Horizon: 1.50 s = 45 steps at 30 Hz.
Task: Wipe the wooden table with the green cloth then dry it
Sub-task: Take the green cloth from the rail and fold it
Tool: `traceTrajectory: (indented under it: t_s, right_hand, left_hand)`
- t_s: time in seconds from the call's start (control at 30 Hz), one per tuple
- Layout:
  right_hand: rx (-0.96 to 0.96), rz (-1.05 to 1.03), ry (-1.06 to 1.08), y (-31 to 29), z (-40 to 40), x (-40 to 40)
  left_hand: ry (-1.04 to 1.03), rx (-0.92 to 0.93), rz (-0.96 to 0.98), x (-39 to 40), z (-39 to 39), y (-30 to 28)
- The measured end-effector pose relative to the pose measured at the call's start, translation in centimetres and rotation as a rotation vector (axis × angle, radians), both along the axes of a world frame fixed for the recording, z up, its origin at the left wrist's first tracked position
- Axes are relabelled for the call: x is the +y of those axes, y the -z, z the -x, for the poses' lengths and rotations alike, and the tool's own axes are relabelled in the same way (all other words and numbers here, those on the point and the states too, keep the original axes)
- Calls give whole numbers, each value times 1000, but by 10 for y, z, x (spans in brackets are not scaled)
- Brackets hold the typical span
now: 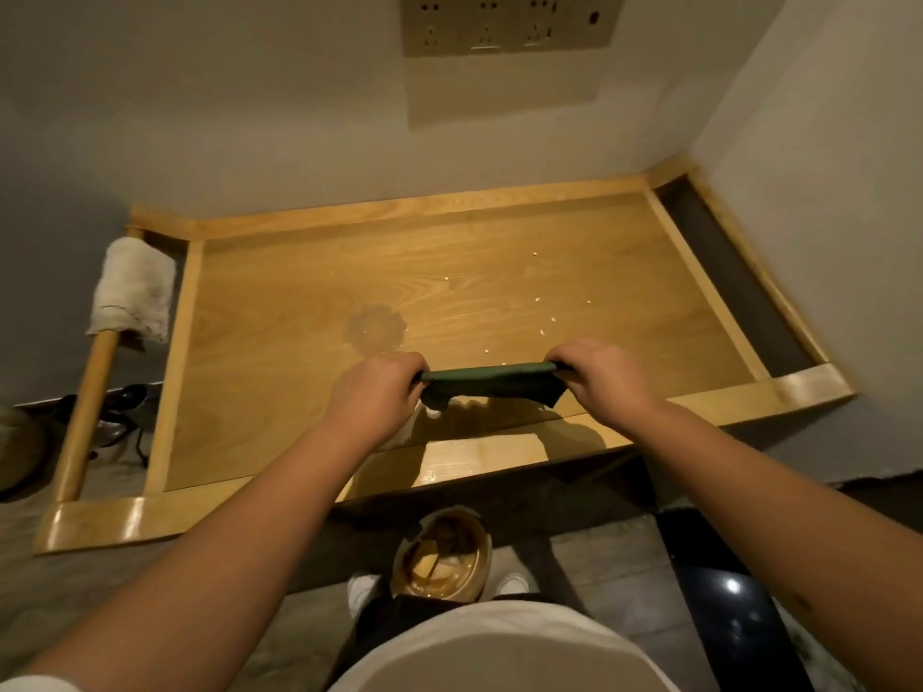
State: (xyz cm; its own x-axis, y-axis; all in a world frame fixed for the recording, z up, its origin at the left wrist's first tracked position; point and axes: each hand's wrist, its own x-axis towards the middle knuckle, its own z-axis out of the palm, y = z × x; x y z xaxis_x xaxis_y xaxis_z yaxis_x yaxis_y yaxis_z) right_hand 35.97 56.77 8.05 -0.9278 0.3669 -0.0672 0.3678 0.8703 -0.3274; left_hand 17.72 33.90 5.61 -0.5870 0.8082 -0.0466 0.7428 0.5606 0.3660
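Wooden tabletop (309, 392) lying wet-stained, crumb-speckled | left hand (372, 392) and right hand (607, 379) gripping green cloth (492, 384) stretched between | floor bowl (442, 556) holding brown liquid

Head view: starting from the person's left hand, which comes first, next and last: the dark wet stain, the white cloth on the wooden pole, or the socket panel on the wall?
From the left hand:
1. Dark wet stain, on the tabletop just beyond the hand.
2. White cloth, draped over the pole off the table's left edge.
3. Socket panel, high on the back wall.
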Motion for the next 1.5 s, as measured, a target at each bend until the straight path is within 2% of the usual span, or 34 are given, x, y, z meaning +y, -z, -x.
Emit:
traceTrajectory:
  t_s: [0.07, 0.23, 0.37, 0.6, 0.73, 0.87, 1.03, 1.17, 1.23, 1.33, 1.5]
  right_hand:
    - [10, 43, 20, 21, -11, -2]
    - [-191, 168, -42, 85, -35, -16]
    - [-293, 234, -103, 114, -52, -21]
    - [-132, 372, 76, 112, -18, 6]
    - [-115, 328, 207, 122, 20, 15]
    - [-73, 420, 328, 133, 29, 6]
    - [20, 420, 286, 138, -5, -16]
    - [-10, 175, 23, 137, -46, -42]
    - [-60, 85, -93, 134, -64, -59]
    - [-179, 90, -194, 135, -88, -84]
    - [-434, 129, -198, 149, -116, -125]
  left_hand:
    - [-28, -52, -25, -3, -13, 14]
    - [-29, -259, 214, -25, -54, 71]
    - [-96, -346, 263, -41, -81, 99]
    - [-350, -484, 60, -24, -58, 88]
    - [-468, -459, 27, 2, -32, 88]
    - [-627, -432, 20, 10, -37, 96]
    - [-531, -401, 111, -19, -82, 107]
    - [-466, -360, 257, -50, -114, 113]
    - [-398, -344, 339, -63, -126, 114]
    - [-300, -336, 445, -82, -139, 115]
    - [-190, -304, 487, -113, -148, 119]
